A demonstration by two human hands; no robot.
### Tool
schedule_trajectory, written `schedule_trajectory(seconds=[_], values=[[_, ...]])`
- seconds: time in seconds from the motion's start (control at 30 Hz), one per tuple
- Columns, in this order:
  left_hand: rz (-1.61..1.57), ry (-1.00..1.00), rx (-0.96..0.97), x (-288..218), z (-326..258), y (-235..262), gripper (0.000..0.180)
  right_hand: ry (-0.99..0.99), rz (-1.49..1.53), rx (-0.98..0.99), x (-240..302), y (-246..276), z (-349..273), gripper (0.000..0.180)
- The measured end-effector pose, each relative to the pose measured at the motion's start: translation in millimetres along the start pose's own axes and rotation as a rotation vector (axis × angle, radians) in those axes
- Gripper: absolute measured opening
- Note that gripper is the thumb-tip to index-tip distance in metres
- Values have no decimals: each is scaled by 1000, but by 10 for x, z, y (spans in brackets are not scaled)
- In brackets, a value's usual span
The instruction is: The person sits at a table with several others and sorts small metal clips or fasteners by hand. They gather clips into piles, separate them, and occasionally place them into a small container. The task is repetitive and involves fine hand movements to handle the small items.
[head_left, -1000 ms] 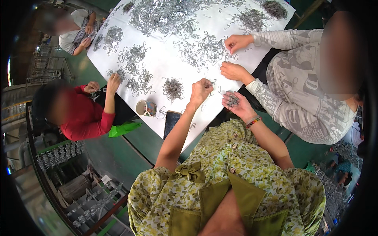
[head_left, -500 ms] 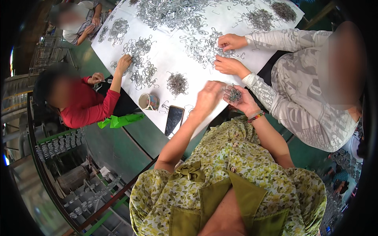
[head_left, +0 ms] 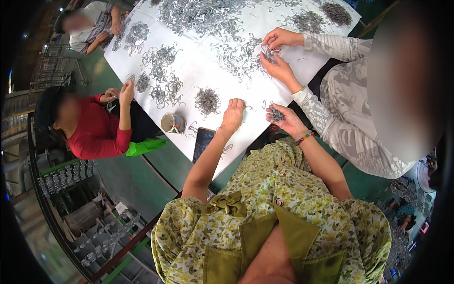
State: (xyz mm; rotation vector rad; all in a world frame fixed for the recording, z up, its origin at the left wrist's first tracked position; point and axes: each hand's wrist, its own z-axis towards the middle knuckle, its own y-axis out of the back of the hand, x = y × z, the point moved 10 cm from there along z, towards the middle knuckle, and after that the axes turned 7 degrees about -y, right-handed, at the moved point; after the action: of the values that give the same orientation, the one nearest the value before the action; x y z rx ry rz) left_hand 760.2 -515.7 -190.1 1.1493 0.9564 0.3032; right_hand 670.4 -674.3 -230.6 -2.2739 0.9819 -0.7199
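- Left hand (head_left: 233,113): bends over the white table (head_left: 196,61), knuckles up, with fingertips close together beside a loose hook (head_left: 248,107); cannot tell whether gripping it.
- Right hand (head_left: 289,122): lies palm up at the table edge, open and slightly cupped, with a bunch (head_left: 277,114) of thin grey hooks resting on palm and fingers; wears a bracelet (head_left: 304,138) of coloured beads at the wrist.
- Between the 2 hands: a few scattered hooks (head_left: 265,104), apart from both.
- Left of the left hand: a small, round, dark pile (head_left: 207,101) of hooks, near but not touching.
- Beside the left forearm: a phone (head_left: 204,141) with a dark screen, flat on the table.
- Left of the phone: a cup (head_left: 179,124) with a patterned side, just apart.
- Farther up the table: a large heap (head_left: 198,16) of shiny hooks, 2 darker piles (head_left: 336,14) toward the far right corner, and looser clusters (head_left: 163,78) along the left side.
- Right side: a co-worker's hands (head_left: 283,71) in pale patterned sleeves, close together at a loose spread (head_left: 236,59) of hooks.
- Left side: a co-worker in red sleeves (head_left: 106,144), both hands raised near the table edge; above a green bag (head_left: 145,147).
- Far left corner: a 3rd co-worker (head_left: 92,23), hands near the table.
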Motion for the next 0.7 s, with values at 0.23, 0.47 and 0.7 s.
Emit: schedule_trajectory(seconds=[0.23, 0.47, 0.7], values=[[-126, 128, -57, -171, 8, -212, 13, 41, -118, 2, -38, 28, -114, 19], [74, 129, 22, -235, 107, -249, 12, 27, -80, 26, -45, -19, -183, 17], [-15, 110, 92, -408, 199, -570, 20, 12, -45, 5, -90, 71, -168, 20]])
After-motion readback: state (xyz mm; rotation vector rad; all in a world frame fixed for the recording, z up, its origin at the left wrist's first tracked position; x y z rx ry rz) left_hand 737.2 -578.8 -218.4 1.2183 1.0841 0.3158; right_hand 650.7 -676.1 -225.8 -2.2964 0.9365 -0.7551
